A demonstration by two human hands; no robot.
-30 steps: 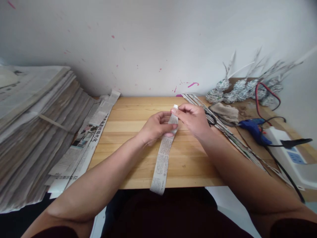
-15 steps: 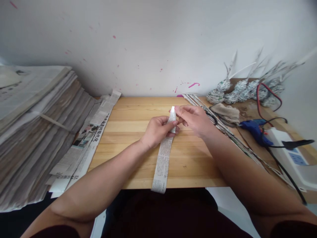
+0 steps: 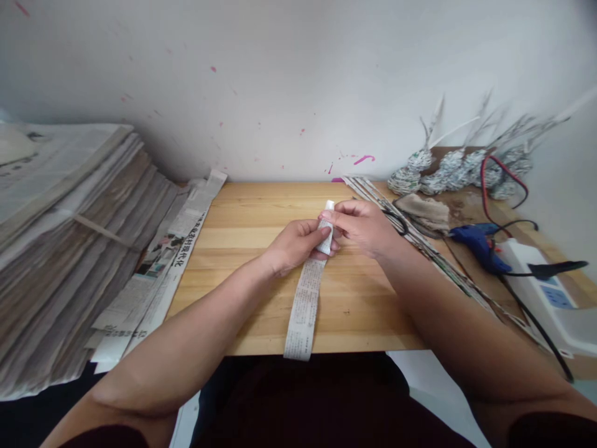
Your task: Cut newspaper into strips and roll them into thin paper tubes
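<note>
A long newspaper strip [image 3: 302,311] runs from between my hands down to the table's front edge, where its lower end hangs slightly over. Its far end looks narrowed, folded or rolled, and points away from me. My left hand [image 3: 301,241] pinches the strip with the thumb on top and fingers beneath. Close by on the right, my right hand [image 3: 361,225] grips the narrowed tip between thumb and fingers. The fingers partly hide the fold.
On the left stands a tall newspaper stack [image 3: 88,249], with cut newspaper strips [image 3: 172,249] beside it. Thin paper rods [image 3: 433,255] lie right of my hands. Farther right are a blue glue gun [image 3: 480,246], a white power strip [image 3: 550,292], a cloth [image 3: 422,213] and woven paper pieces [image 3: 443,177].
My right thumb and fingers have shifted slightly left, onto the strip's narrowed tip. My left hand keeps its pinch with little movement.
</note>
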